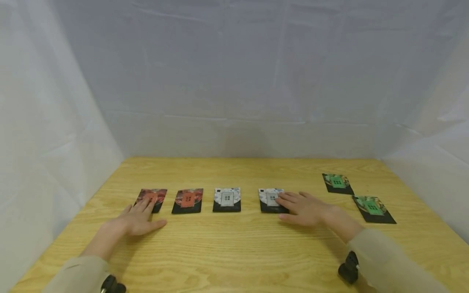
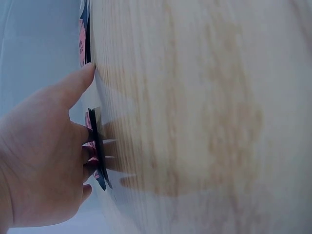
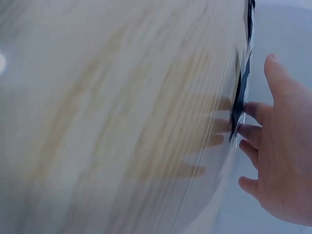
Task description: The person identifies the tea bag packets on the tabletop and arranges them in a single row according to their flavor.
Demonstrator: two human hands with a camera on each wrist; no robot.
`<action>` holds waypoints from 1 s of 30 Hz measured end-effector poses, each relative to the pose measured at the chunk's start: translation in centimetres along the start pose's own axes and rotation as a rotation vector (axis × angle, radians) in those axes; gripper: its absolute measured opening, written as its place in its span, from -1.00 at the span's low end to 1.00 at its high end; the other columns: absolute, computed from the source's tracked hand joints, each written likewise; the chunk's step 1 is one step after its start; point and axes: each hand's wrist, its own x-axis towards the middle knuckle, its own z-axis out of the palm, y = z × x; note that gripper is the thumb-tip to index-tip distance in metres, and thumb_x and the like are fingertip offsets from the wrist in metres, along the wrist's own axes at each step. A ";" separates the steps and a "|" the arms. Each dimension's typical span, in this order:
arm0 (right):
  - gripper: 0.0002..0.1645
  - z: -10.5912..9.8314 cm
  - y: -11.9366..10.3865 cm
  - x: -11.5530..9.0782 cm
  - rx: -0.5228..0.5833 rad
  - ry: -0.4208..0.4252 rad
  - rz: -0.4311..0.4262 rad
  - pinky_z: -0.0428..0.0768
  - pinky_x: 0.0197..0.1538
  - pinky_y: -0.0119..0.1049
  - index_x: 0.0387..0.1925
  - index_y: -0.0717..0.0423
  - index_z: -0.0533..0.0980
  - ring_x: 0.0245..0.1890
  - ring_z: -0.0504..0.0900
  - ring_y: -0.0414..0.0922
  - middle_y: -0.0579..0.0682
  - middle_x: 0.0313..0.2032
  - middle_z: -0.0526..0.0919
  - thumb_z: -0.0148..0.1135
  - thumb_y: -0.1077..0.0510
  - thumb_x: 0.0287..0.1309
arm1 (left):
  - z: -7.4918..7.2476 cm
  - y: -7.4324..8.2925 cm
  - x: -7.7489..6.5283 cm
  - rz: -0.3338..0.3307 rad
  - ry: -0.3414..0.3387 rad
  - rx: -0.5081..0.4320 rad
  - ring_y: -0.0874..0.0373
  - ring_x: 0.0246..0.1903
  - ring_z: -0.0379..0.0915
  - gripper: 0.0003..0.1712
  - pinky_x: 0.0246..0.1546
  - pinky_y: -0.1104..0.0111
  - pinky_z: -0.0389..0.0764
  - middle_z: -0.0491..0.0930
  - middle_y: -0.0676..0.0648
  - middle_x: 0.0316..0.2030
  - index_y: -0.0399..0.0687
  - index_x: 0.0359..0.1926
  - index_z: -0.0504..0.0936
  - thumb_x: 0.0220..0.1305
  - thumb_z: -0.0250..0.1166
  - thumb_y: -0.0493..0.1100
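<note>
Head | left hand (image 1: 137,222): fingers extended, touching leftmost red packet (image 1: 158,198) | right hand (image 1: 307,209): fingers extended, touching rightmost white packet (image 1: 269,199)

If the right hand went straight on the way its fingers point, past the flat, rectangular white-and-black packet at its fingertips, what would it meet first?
The right hand would probably meet the other flat white-and-black packet, next along to the left, though the hand's height is unclear.
</note>
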 end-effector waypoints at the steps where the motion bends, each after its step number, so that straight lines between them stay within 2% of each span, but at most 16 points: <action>1: -0.11 0.0 -0.1 0.1 -0.006 -0.003 0.003 -0.05 0.32 0.16 0.42 0.07 0.03 0.39 -0.06 0.09 0.10 0.41 -0.01 -0.36 -0.41 0.29 | 0.0 0.0 0.0 0.001 0.001 0.001 -0.48 0.28 -0.28 0.11 0.20 -0.27 -0.24 -0.21 -0.57 0.31 -0.52 0.36 -0.12 0.26 -0.03 0.36; 21: -0.10 -0.3 -1.0 0.9 -0.030 0.007 0.008 -0.03 0.31 0.17 0.42 0.08 0.05 0.39 -0.03 0.09 0.12 0.41 0.00 -0.34 -0.41 0.28 | -0.2 0.0 0.0 -0.001 0.001 0.013 -0.48 0.27 -0.26 0.11 0.20 -0.26 -0.21 -0.20 -0.58 0.30 -0.53 0.36 -0.12 0.26 -0.03 0.36; 25: -0.12 0.0 -0.4 0.8 0.020 0.061 0.014 -0.02 0.30 0.19 0.42 0.12 0.04 0.38 -0.01 0.12 0.15 0.40 0.02 -0.32 -0.37 0.31 | -0.1 0.0 0.0 0.002 0.003 0.016 -0.48 0.27 -0.25 0.11 0.20 -0.26 -0.21 -0.20 -0.57 0.30 -0.53 0.35 -0.12 0.26 -0.03 0.36; 30: -0.13 0.5 1.8 -0.3 0.069 0.148 0.056 -0.02 0.29 0.22 0.41 0.20 0.02 0.37 0.00 0.17 0.21 0.39 0.01 -0.28 -0.32 0.34 | 0.0 -0.1 0.1 0.004 0.000 0.016 -0.48 0.27 -0.25 0.11 0.20 -0.27 -0.21 -0.20 -0.57 0.31 -0.52 0.36 -0.12 0.26 -0.04 0.37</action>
